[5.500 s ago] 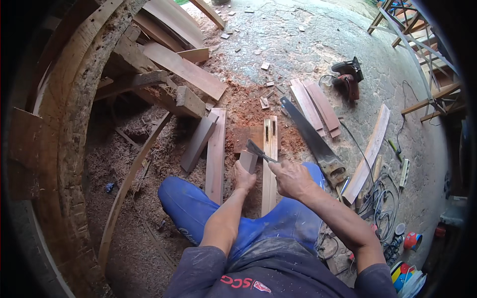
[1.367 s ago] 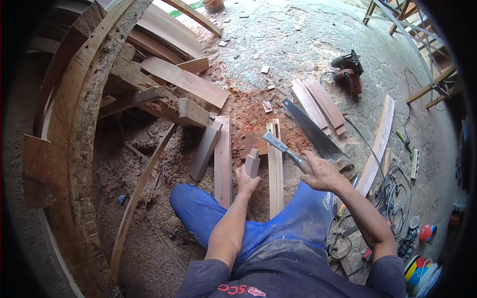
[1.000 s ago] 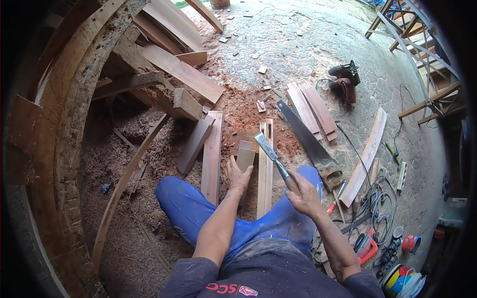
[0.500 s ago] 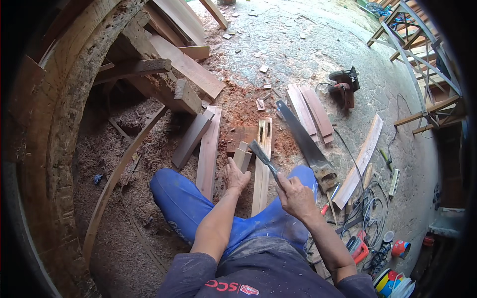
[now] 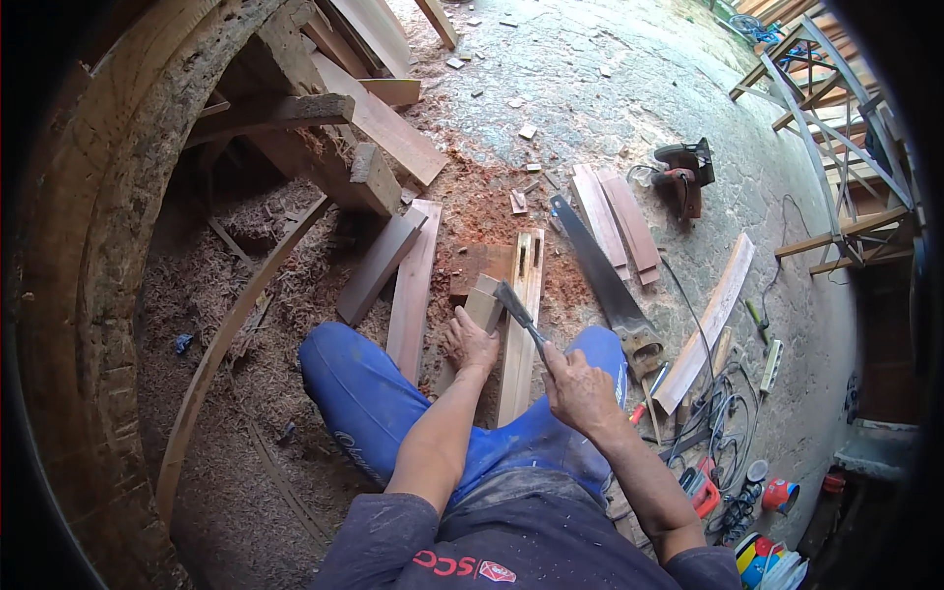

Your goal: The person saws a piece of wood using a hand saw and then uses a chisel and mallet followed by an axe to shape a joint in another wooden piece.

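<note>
My left hand is closed around a short squared wood piece between my knees. In my right hand is a chisel, its broad blade pointing up and away from me. The blade's tip is beside the upper right end of the wood piece; I cannot tell whether they touch. Just right of the piece lies a pale wood bar with two dark slots cut near its far end. A reddish block sits under or behind these pieces.
A handsaw and two boards lie to the right, with a circular saw beyond. Tangled cables are at lower right. A heavy timber frame rises on the left; shavings cover the ground there.
The wood piece has turned in my left hand, so a different face and end show. The chisel has shifted slightly, its blade now closer to the piece's end.
</note>
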Available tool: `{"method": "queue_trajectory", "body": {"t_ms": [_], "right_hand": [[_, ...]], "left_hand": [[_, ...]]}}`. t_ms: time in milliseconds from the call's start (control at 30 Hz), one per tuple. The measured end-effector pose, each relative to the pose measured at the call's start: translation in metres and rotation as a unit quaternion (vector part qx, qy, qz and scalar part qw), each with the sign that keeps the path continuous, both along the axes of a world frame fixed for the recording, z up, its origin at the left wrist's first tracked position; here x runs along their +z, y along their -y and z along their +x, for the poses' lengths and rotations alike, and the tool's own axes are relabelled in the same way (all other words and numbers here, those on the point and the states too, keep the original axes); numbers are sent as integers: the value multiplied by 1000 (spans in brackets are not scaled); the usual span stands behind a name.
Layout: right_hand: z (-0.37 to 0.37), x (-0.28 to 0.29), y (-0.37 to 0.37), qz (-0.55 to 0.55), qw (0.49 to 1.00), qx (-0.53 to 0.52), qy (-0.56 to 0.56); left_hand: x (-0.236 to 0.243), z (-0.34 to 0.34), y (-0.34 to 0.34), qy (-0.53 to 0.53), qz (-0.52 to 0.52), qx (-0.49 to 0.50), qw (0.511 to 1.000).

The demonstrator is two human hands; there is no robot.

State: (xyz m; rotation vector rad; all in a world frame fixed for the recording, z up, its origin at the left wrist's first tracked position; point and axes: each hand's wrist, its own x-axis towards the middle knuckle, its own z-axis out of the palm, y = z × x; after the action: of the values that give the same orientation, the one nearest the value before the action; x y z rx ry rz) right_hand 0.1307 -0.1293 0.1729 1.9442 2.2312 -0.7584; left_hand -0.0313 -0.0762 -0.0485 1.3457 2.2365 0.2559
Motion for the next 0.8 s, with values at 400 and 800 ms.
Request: {"method": "queue_trajectory", "body": {"t_ms": [400, 800], "right_hand": [[-4, 2, -12, -14, 999, 35, 29], [2, 3, -33, -15, 999, 29, 0]], "left_hand": [[-10, -12, -3, 35, 28, -13, 999], [-14, -11, -7, 11, 60, -25, 998]]}}
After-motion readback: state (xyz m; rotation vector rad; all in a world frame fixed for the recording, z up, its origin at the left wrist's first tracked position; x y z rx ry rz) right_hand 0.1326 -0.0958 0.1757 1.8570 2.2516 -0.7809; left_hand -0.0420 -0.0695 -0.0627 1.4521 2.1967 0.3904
